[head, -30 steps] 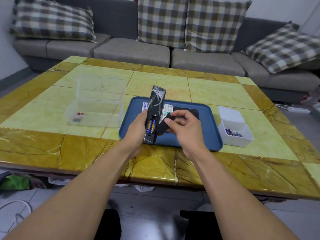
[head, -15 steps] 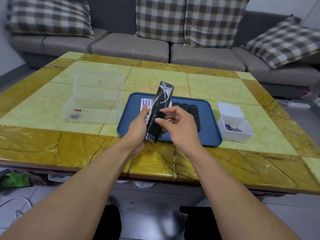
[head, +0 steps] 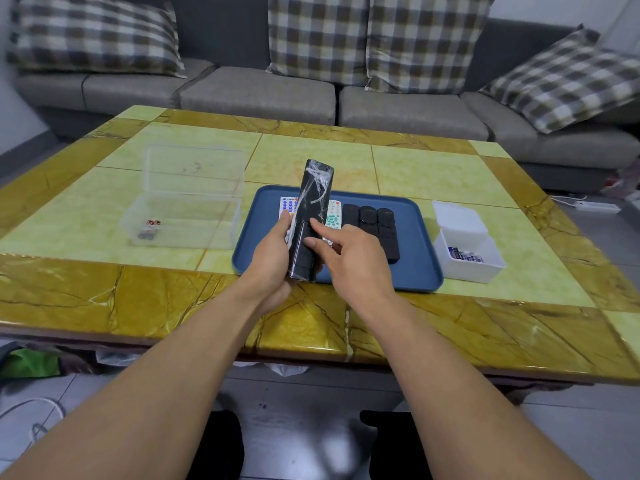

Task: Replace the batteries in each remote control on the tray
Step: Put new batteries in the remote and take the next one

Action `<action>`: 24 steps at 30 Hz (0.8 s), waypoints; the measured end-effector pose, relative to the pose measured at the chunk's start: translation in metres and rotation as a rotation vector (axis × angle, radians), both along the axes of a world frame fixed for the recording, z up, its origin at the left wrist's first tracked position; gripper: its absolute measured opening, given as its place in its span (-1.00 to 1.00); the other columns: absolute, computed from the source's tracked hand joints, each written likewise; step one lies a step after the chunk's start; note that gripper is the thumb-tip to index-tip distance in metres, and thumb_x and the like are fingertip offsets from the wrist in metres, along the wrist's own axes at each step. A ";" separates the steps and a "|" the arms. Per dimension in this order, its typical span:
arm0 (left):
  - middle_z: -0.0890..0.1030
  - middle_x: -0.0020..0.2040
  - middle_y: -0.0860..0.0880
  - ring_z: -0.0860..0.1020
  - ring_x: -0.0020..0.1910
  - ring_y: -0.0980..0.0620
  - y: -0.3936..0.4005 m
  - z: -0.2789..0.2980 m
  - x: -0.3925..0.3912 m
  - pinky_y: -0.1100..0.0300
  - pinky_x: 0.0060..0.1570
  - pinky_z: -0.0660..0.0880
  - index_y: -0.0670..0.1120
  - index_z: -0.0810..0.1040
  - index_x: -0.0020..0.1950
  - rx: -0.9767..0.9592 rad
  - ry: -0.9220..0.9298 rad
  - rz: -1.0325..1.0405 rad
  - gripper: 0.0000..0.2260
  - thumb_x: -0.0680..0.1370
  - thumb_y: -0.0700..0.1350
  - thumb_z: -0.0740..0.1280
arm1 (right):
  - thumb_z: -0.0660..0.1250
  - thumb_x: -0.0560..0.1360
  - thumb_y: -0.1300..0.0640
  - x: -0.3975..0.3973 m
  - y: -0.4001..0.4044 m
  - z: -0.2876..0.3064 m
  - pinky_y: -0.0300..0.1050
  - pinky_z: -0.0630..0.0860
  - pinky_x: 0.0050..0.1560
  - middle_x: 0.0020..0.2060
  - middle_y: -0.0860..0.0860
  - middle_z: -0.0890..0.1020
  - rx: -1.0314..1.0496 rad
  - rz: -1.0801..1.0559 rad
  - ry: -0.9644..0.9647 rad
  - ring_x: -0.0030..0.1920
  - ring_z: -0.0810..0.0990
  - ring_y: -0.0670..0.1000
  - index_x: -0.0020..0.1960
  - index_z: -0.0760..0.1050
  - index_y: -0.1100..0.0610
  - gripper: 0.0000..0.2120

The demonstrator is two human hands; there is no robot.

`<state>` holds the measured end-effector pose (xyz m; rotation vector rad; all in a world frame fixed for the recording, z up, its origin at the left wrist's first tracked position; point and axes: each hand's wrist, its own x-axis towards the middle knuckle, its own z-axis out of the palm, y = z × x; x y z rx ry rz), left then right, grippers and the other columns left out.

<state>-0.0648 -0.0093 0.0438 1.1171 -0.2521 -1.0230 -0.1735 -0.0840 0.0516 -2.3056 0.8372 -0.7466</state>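
A person's left hand (head: 273, 251) held a long black remote control (head: 309, 220) in a closed grip above the near edge of a blue tray (head: 420, 268), the remote tilted with its far end raised and its back facing the camera. The right hand (head: 349, 261) was loosely open, its fingertips (head: 313, 221) resting on the remote's lower back, clamped on nothing. On the tray lay two white remotes (head: 334, 216), partly hidden behind the held one, and three black remotes (head: 375, 223) side by side. On the desk (head: 104, 292), a clear lidded box (head: 187, 202) stood left of the tray with small items inside, too blurred to identify. A white box (head: 464, 244) to the right held batteries (head: 464, 254).
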 end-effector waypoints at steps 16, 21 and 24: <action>0.57 0.20 0.08 0.58 0.10 0.06 0.002 -0.016 0.025 0.11 0.16 0.52 0.08 0.39 0.51 0.338 -0.710 0.293 -0.62 0.69 -0.06 0.18 | 0.20 0.63 -0.03 0.018 0.007 -0.017 0.02 0.49 0.02 0.28 0.02 0.56 -0.035 -0.042 0.362 0.20 0.54 0.12 0.56 0.18 -0.17 -0.48; 0.39 0.36 -0.14 0.42 0.31 -0.24 -0.005 -0.032 0.043 -0.09 0.33 0.39 0.06 0.34 0.55 0.710 -0.986 0.267 -0.59 0.68 -0.05 0.17 | 0.19 0.63 0.09 0.029 0.005 -0.025 0.01 0.52 0.06 0.22 -0.03 0.53 -0.040 -0.059 0.324 0.18 0.54 0.07 0.48 0.34 -0.11 -0.58; 0.28 0.47 -0.11 0.29 0.36 -0.23 -0.011 -0.030 0.038 -0.10 0.32 0.27 0.09 0.26 0.57 0.854 -1.139 0.205 -0.54 0.67 -0.11 0.17 | 0.19 0.60 0.17 0.037 0.002 -0.030 0.02 0.50 0.14 0.25 -0.04 0.49 -0.083 0.002 0.357 0.25 0.47 0.06 0.49 0.36 -0.06 -0.53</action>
